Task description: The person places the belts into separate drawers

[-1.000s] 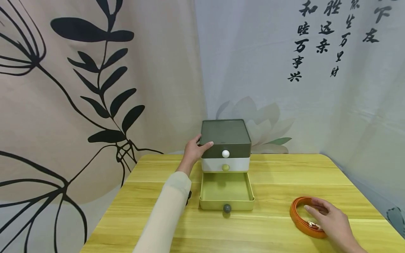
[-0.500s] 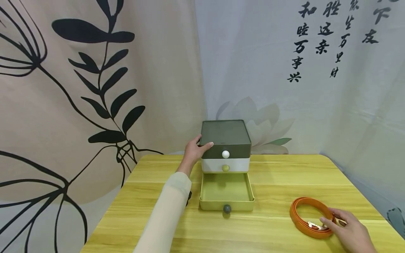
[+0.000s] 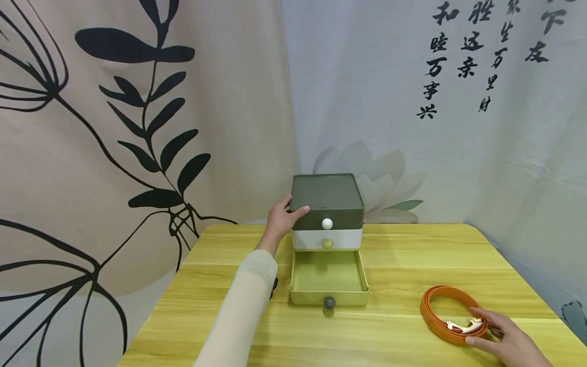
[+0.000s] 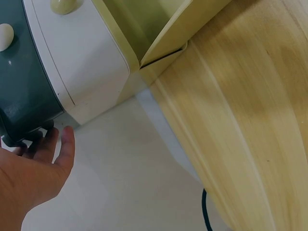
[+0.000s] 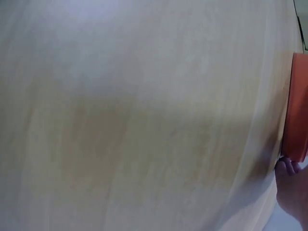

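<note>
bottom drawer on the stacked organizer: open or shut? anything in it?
Open and empty: the yellow-green bottom drawer is pulled out onto the wooden table, bare floor visible, below the shut white middle drawer.

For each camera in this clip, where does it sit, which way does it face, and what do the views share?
Head: faces forward and down over the table; shows left hand on the drawer box, right hand at the orange belt.
Left wrist: beside the drawer box; palm shows.
Right wrist: close above the tabletop; fingers touch the belt.
Shared: box, belt.
</note>
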Available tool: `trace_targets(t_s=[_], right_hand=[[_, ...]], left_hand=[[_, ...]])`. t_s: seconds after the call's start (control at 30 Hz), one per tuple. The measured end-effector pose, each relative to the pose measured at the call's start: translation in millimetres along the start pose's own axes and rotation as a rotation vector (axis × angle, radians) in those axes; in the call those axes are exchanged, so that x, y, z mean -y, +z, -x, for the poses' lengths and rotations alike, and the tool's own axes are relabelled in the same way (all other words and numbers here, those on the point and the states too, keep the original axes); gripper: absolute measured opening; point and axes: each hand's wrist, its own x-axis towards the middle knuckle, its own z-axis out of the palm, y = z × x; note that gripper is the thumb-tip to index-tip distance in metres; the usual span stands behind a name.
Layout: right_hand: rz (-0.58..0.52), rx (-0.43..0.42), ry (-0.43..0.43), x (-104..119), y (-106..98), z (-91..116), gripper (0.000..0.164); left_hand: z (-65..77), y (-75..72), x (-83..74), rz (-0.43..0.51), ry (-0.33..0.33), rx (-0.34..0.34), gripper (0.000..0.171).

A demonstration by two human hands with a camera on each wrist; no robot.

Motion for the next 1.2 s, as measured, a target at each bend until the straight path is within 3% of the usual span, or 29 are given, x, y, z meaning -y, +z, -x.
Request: trace_targets(t_s=[0.37, 0.7, 1.2], right_hand=[[0.146, -0.059, -0.023, -5, 2, -4, 0.077], [0.213, -0.106, -0.028, 1, 4, -5, 0.079], [0.191, -0.142, -0.005, 5, 7, -9, 0.08]], left_hand=[[0.8, -0.1, -0.6, 0.001, -0.002, -0.004, 0.082], [-0.2, 0.3, -0.7, -0.004, -0.003, 0.0, 0.083], [-0.7, -0.1, 0.0, -0.001, 0.001, 0.002, 0.083]])
